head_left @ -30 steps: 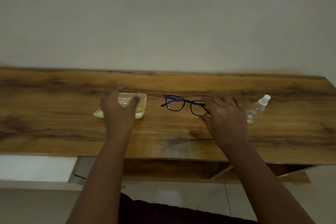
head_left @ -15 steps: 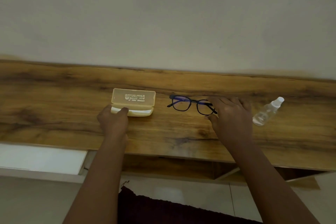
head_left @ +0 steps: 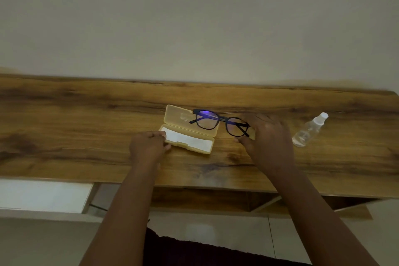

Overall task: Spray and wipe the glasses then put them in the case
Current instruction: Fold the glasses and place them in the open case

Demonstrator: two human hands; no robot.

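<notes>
Head view: wooden shelf point(head_left: 86, 136), then the open yellow case point(head_left: 190, 129) with a white cloth point(head_left: 187, 141) inside, left hand point(head_left: 149, 147) gripping its nine-o'clock end. Right hand point(head_left: 267, 138) pinches the glasses point(head_left: 218, 122) over the lid; spray bottle point(head_left: 308, 130) lies at three o'clock. Unsprayed lenses could be cased early.

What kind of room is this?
Probably a home room: a wooden wall-side desk against a plain wall, tiled floor below, with glasses and a case on it.
</notes>
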